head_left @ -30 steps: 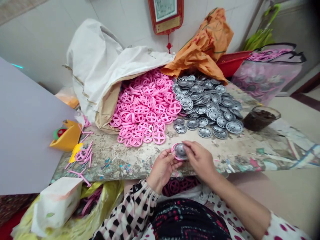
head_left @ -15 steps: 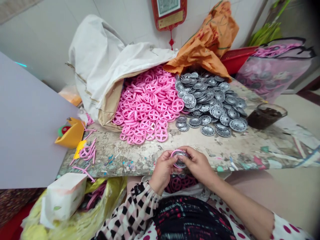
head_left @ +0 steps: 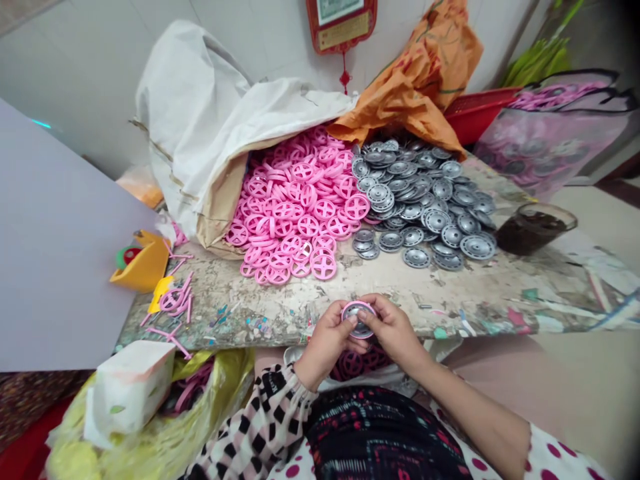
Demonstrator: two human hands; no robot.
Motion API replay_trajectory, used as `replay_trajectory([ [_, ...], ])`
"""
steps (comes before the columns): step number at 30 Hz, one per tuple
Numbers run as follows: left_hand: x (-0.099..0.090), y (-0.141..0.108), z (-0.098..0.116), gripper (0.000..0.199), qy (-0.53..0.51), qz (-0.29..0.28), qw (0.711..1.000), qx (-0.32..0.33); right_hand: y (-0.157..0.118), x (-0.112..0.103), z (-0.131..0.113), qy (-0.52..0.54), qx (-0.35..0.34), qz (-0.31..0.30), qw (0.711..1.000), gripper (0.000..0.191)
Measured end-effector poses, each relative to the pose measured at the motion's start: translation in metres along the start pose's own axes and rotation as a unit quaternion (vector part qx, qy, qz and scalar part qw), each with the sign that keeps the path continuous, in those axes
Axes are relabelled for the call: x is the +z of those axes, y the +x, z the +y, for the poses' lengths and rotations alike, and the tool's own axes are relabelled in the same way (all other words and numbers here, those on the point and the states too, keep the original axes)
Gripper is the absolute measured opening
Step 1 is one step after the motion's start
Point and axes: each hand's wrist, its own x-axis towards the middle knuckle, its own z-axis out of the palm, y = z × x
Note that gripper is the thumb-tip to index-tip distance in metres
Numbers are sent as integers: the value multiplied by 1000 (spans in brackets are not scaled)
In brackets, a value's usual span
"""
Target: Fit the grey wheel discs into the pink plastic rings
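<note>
left hand (head_left: pixel 327 347): curled narrow, holding a round pink plastic wheel (head_left: pixel 351 308) with a ridged grey disc (head_left: pixel 359 320) seated in it | right hand (head_left: pixel 395 330): closed on the wheel's opposite side | both just above the paint-stained desk (head_left: pixel 240 320) edge; heaped pink plastic wheels (head_left: pixel 293 213) and grey metallic discs (head_left: pixel 420 200) lie beyond

Plastic wheels (head_left: pixel 295 207) lie heaped on the bench (head_left: pixel 260 300), left of metal discs (head_left: pixel 425 200).

White sack (head_left: pixel 195 127), orange bag (head_left: pixel 415 87), glass jar (head_left: pixel 536 230)
</note>
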Motion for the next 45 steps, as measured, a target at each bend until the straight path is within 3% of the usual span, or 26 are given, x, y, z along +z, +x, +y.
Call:
replay_trajectory([
  [4,-8,-2,6,41,56,-4,998,-8,1,-2,2,-12,1,-30,999,23],
  [7,-26,-2,14,35,148,-16,989,-2,-8,-8,-1,-128,-12,-106,986,22],
  [9,-41,3,18,31,204,28,978,43,-21,-10,-4,-245,-58,-157,955,23],
  [12,-61,21,22,19,258,148,945,135,-41,-7,-10,-373,-140,-182,899,28],
  [16,-68,52,26,17,363,261,861,244,-36,-16,-18,-427,-198,-140,871,30],
  [18,-65,65,30,26,418,300,815,269,-14,-33,-22,-456,-204,-83,862,31],
  [20,-58,75,34,38,456,316,789,263,13,-55,-23,-511,-186,-6,839,31],
  [24,-49,87,41,49,472,309,796,219,61,-91,-21,-643,-105,119,749,33],
  [27,-47,90,43,46,421,305,826,217,76,-100,-17,-692,-67,96,712,32],
  [30,-47,87,42,39,298,282,889,201,76,-105,-13,-707,-97,37,699,30],
  [32,-45,80,40,36,179,244,940,160,74,-112,-14,-704,-125,34,698,36],
  [34,-41,71,37,38,61,185,976,101,71,-115,-18,-676,-136,75,721,38],
  [36,-31,60,34,41,-22,124,991,41,67,-108,-25,-592,-141,143,781,39],
  [38,-19,51,30,38,-77,71,995,-5,61,-88,-32,-462,-155,184,854,38],
  [40,-6,44,27,33,-123,32,992,-22,51,-59,-35,-358,-175,163,903,36],
  [43,5,36,24,34,-170,1,985,-1,35,-19,-31,-369,-227,99,896,37],
  [45,6,30,24,38,-175,-4,985,12,26,-6,-27,-394,-239,92,883,37],
])
